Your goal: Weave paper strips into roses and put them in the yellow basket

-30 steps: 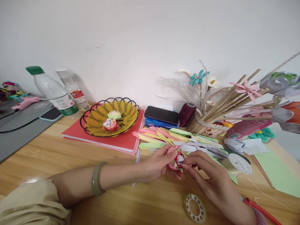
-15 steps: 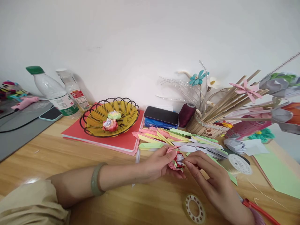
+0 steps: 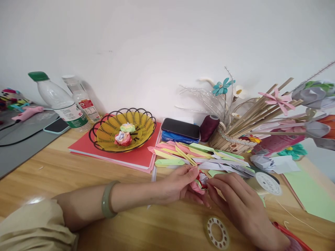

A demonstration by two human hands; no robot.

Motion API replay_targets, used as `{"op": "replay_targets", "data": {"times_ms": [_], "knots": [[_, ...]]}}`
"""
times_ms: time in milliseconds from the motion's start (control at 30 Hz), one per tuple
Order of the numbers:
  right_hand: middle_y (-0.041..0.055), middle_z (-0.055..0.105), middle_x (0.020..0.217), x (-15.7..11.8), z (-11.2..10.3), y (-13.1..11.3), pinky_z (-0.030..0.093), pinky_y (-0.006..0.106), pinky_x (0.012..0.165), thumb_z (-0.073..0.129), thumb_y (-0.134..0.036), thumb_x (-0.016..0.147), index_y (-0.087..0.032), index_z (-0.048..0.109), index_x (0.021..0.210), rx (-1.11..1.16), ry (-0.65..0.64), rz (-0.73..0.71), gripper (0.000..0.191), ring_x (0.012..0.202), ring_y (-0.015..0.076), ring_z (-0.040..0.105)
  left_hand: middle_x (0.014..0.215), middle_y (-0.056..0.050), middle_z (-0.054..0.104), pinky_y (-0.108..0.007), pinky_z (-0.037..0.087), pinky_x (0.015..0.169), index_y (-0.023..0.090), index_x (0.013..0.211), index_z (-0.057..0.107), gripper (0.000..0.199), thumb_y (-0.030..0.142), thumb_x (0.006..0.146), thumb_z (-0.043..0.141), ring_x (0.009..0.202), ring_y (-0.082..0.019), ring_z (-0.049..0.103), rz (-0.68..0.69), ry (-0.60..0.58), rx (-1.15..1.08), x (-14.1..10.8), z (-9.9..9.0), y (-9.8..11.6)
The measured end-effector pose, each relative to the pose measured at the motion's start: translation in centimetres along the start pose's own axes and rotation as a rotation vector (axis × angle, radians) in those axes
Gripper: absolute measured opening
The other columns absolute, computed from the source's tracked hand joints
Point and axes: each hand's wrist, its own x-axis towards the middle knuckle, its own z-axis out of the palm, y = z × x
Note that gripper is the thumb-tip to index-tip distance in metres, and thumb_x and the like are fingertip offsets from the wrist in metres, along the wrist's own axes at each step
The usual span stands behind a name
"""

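Note:
A small folded paper flower (image 3: 199,184) in pink, red, white and green sits in my left hand (image 3: 184,184), thumb on top and fingers beneath it. My right hand (image 3: 232,198) pinches at the flower's right side; its fingertips partly cover the white and red inner petals. Just behind both hands lies a pile of folded paper strips (image 3: 180,151) in pink, yellow, green and white. A roll of clear tape (image 3: 217,233) rests on the table below my right hand.
Left of the pile, a yellow basket (image 3: 142,129) with two paper flowers stands on red paper sheets (image 3: 78,144). Two bottles (image 3: 69,108) lean near the wall. A thread spool (image 3: 267,183), red-handled tool (image 3: 290,235) and stick-filled pot (image 3: 230,141) are at right. A phone (image 3: 180,128) lies behind.
My right hand has turned slightly, its knuckles now more over the flower's right side. The paper flower has shifted a little right and down in my left hand.

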Motion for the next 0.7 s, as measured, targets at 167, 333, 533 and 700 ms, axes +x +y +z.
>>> {"op": "replay_targets", "data": {"times_ms": [167, 333, 533, 700], "knots": [[0.0088, 0.062, 0.089, -0.8, -0.3, 0.6, 0.046, 0.033, 0.068, 0.053, -0.011, 0.080, -0.015, 0.052, 0.109, -0.032, -0.045, -0.117, 0.029, 0.080, 0.0194, 0.055, 0.064, 0.000, 0.058, -0.022, 0.050, 0.057, 0.012, 0.078, 0.049, 0.042, 0.051, 0.067, 0.062, 0.057, -0.012, 0.063, 0.007, 0.057, -0.027, -0.1, 0.3, 0.1], [0.0053, 0.061, 0.082, 0.0, -0.4, 0.1, 0.046, 0.029, 0.063, 0.055, -0.009, 0.078, -0.019, 0.055, 0.098, 0.146, -0.027, 0.003, 0.022, 0.073, 0.0157, 0.055, 0.067, -0.001, 0.059, -0.020, 0.049, 0.055, 0.012, 0.080, 0.051, 0.043, 0.050, 0.065, 0.064, 0.055, -0.009, 0.061, 0.036, 0.082, -0.033, -0.1, 0.5, 0.3], [0.0000, 0.057, 0.067, 1.6, -0.5, -0.7, 0.043, 0.023, 0.054, 0.052, -0.021, 0.081, -0.021, 0.058, 0.071, 0.547, -0.103, 0.466, 0.012, 0.062, 0.0114, 0.054, 0.063, 0.000, 0.059, -0.021, 0.050, 0.057, 0.013, 0.076, 0.046, 0.043, 0.051, 0.065, 0.064, 0.055, -0.011, 0.062, 0.057, 0.075, -0.026, 0.0, 0.4, 0.2], [-0.0002, 0.058, 0.064, 1.9, -0.3, -0.7, 0.040, 0.025, 0.055, 0.053, -0.031, 0.080, -0.020, 0.059, 0.066, 0.680, -0.223, 0.677, 0.019, 0.059, 0.0122, 0.053, 0.062, 0.001, 0.058, -0.021, 0.050, 0.057, 0.014, 0.077, 0.045, 0.045, 0.053, 0.063, 0.064, 0.054, -0.010, 0.062, 0.052, 0.082, -0.005, 0.0, 0.3, 0.2]]}}
